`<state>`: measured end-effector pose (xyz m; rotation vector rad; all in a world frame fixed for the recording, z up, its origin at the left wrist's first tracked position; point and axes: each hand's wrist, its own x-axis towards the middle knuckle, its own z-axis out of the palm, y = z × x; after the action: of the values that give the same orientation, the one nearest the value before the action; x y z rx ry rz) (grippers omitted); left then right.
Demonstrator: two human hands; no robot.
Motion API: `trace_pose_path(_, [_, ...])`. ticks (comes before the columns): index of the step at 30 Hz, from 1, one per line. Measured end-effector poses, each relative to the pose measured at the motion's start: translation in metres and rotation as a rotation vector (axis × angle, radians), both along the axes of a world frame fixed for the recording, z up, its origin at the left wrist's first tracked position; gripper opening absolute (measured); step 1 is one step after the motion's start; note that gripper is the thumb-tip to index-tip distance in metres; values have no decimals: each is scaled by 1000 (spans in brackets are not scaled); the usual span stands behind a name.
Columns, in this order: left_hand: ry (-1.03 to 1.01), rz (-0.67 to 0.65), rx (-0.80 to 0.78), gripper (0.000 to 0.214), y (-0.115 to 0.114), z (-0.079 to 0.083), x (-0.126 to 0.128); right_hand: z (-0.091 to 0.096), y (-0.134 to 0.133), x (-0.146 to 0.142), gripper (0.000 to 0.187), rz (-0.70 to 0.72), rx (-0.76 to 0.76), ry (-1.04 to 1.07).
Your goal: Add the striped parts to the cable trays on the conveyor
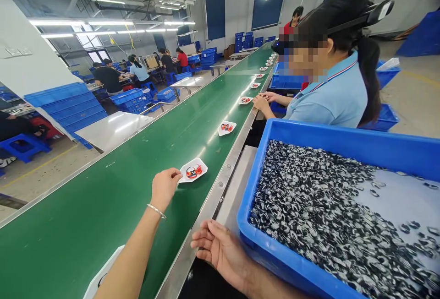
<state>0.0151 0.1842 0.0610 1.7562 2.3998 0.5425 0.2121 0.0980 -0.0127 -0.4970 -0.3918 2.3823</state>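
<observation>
My left hand (165,187) reaches out over the green conveyor belt (103,207), fingers closed on the near edge of a small white tray (194,170) that holds a black ring and red parts. A thin bracelet circles that wrist. My right hand (220,248) rests palm up at the belt's metal edge, fingers apart and holding nothing, right against the blue bin (275,127). The bin is filled with several small black-and-white rings (319,207).
More white trays (227,127) with parts lie spaced along the belt. A co-worker in a light blue shirt (330,97) sits beside me, hands (263,102) at the belt edge. Another white tray corner (103,274) sits at the bottom. Other people work at far tables with blue crates (68,104).
</observation>
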Motion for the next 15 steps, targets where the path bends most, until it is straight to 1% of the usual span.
trace_pose_path(5, [229,-55,-63,25,3,-1,-5,2,1,0,26,6,-6,12])
trace_pose_path(10, [404,-112,-44,28,0,-6,-2,1,3,1,27,7,-13,-5])
trace_pose_path(13, [466,-119,-25,32,-8,-6,-1,0,2,1,27,0,-22,-1])
trace_pose_path(15, [492,-89,-2,35,-21,-3,2,1,2,1,27,0,-31,1])
